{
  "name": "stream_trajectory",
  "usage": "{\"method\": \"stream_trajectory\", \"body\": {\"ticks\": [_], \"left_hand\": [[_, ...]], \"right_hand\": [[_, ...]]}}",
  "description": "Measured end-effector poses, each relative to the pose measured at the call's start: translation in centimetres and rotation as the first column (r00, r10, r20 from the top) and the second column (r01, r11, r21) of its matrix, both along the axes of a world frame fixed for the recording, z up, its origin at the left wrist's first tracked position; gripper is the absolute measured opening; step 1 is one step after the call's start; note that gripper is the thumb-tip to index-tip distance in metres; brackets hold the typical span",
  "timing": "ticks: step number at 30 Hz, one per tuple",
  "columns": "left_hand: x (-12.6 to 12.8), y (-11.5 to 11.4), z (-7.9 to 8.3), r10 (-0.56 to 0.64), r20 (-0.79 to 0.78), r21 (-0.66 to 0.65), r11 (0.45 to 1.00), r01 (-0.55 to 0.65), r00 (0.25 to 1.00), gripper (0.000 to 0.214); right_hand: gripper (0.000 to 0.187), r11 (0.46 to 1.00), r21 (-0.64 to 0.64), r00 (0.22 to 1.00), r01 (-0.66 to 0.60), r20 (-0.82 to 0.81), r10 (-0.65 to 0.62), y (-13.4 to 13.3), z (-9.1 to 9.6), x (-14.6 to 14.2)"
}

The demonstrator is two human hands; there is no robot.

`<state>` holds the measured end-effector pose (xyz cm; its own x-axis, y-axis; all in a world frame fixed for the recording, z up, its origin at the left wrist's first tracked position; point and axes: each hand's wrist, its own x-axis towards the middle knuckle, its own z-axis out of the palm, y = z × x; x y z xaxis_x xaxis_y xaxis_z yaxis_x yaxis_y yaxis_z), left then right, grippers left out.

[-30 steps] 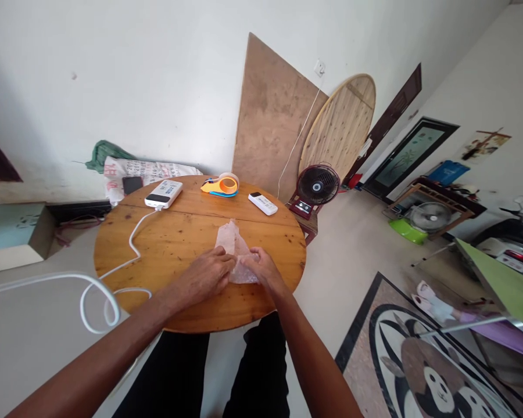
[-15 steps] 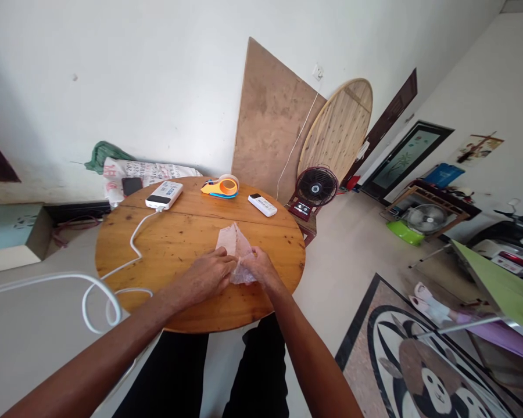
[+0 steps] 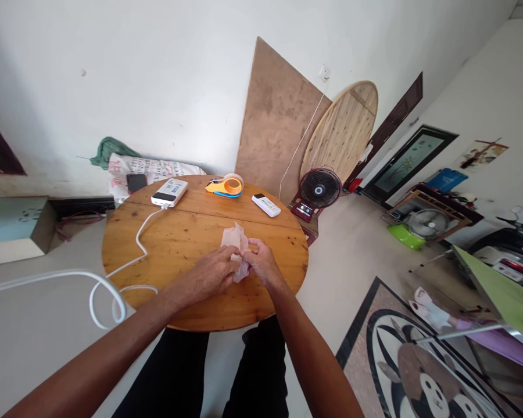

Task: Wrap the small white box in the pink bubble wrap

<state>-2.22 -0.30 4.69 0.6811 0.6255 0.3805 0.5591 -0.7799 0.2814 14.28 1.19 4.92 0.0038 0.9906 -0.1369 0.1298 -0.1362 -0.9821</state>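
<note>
Both my hands grip a crumpled, pinkish, translucent sheet that looks like bubble wrap, low over the front half of the round wooden table. My left hand is closed on its left side, fingers curled. From the right, my right hand pinches the other side of the sheet. Whether anything lies inside the folds is hidden. Beyond the hands are an orange and blue tape dispenser, a white power bank with a cable plugged in, and a smaller white device.
A white cable runs from the power bank, looping off the table's left edge. A dark red fan stands past the right edge. A board and a round wooden tabletop lean on the wall. Another person's feet show at right.
The sheet is bunched narrower between my hands, and my right fingers have shifted on its edge. The camera view has moved slightly.
</note>
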Motion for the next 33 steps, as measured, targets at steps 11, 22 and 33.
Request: {"method": "stream_trajectory", "body": {"ticks": [11,22,33], "left_hand": [[-0.5,0.3,-1.0,-0.023,0.11,0.002,1.0,0.022,0.994,0.026],[-1.1,-0.4,-1.7,0.103,0.306,-0.151,0.987,-0.059,0.946,0.016],[-1.4,-0.2,-2.4,0.169,0.45,-0.257,0.965,-0.054,0.877,0.021]], "right_hand": [[0.05,0.996,0.049,0.986,-0.069,0.153,0.06,0.4,0.4,-0.7],[0.05,0.995,0.016,0.984,-0.103,0.144,0.1,-0.1,1.0,-0.3],[0.063,0.918,0.188,0.855,-0.349,0.465,0.23,-2.0,1.5,-0.1]]}}
